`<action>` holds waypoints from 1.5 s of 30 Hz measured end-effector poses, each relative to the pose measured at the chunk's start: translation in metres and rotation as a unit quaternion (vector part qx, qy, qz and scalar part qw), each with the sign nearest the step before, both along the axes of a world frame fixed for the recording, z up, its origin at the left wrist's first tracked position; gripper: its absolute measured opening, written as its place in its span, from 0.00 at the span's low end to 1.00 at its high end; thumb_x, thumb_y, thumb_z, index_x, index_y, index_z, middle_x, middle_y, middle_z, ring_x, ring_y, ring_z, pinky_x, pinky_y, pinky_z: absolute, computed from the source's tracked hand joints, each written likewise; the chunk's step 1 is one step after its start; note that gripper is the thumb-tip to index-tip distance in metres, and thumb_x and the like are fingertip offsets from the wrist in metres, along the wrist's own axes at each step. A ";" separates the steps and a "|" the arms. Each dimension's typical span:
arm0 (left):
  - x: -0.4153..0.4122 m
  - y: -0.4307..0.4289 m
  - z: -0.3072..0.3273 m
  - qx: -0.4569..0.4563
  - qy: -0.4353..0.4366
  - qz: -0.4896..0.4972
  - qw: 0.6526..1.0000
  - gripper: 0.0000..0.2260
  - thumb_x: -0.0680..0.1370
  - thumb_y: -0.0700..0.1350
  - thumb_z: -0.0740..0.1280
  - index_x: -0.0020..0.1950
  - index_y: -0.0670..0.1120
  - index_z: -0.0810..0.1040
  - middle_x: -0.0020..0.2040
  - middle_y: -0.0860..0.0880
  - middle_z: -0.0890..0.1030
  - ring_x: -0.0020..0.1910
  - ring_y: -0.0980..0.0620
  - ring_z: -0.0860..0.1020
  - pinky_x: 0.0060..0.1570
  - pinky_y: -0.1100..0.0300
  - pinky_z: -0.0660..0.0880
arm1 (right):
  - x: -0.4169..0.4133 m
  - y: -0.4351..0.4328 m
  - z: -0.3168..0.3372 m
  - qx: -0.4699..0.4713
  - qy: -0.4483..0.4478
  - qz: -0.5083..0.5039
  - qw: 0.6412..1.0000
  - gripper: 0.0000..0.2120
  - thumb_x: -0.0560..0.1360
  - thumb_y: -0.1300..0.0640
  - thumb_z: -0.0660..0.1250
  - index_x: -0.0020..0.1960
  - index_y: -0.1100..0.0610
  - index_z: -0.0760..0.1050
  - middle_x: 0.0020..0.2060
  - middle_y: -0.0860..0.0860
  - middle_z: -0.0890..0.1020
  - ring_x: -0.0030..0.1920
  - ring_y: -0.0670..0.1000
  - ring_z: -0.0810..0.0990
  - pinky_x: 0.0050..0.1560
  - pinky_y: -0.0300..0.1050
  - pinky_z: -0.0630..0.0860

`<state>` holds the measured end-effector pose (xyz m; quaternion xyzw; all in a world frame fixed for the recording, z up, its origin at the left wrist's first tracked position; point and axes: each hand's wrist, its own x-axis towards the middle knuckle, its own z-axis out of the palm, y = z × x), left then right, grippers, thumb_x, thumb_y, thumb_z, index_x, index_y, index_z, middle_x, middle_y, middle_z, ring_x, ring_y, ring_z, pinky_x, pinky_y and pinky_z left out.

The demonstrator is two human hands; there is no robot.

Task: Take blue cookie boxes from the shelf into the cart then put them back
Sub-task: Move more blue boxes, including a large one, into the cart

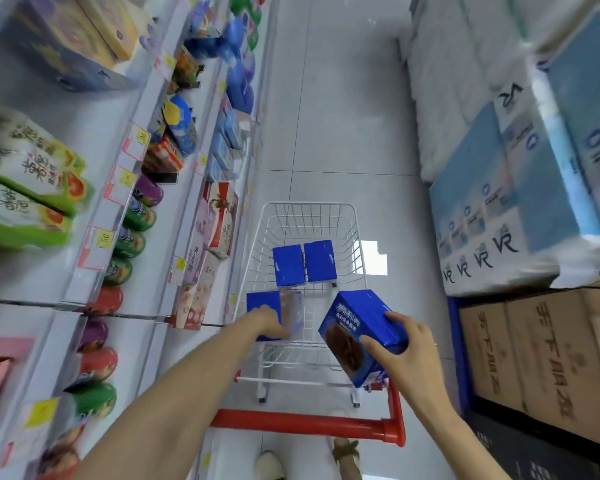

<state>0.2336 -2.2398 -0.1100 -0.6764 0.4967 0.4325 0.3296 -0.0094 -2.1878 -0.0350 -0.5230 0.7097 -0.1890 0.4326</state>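
Note:
A white wire cart (355, 237) with a red handle (302, 422) stands in the aisle below me. Two blue cookie boxes (288, 265) (320, 260) lie side by side at its far end. My left hand (269, 322) reaches into the cart's near left and grips a third blue box (262, 303), which is blurred. My right hand (400, 344) holds a fourth blue cookie box (355, 327) tilted above the cart's near right corner. The shelf (184, 188) runs along my left.
The shelf holds snack bags, round tins and cartons, with more blue packs (239, 84) further down the aisle. Stacked tissue packs (520, 188) and brown cartons (541, 348) line the right side. Grey tiled floor (333, 116) stretches ahead of the cart. My shoes show at the bottom.

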 end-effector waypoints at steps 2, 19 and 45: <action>-0.001 0.010 -0.016 -0.093 -0.014 -0.009 0.996 0.25 0.74 0.57 0.64 0.64 0.41 0.69 0.65 0.43 0.71 0.62 0.43 0.71 0.56 0.54 0.70 | 0.003 -0.005 -0.005 -0.002 -0.002 0.008 1.000 0.28 0.66 0.46 0.72 0.63 0.48 0.68 0.54 0.45 0.67 0.56 0.46 0.71 0.49 0.47 0.79; 0.058 0.108 0.020 -0.385 0.035 0.008 0.922 0.23 0.67 0.55 0.72 0.58 0.49 0.74 0.54 0.50 0.79 0.50 0.50 0.79 0.45 0.58 0.75 | 0.142 -0.114 -0.086 0.011 -0.049 -0.048 0.998 0.30 0.67 0.52 0.70 0.67 0.53 0.64 0.62 0.56 0.63 0.63 0.56 0.66 0.55 0.52 0.75; 0.075 0.195 0.140 -0.399 0.194 0.491 0.750 0.17 0.76 0.40 0.66 0.51 0.61 0.66 0.58 0.53 0.73 0.63 0.49 0.73 0.54 0.64 0.69 | 0.158 -0.039 0.065 0.035 -0.159 0.233 0.959 0.17 0.74 0.52 0.66 0.62 0.45 0.70 0.58 0.49 0.78 0.53 0.49 0.78 0.54 0.50 0.77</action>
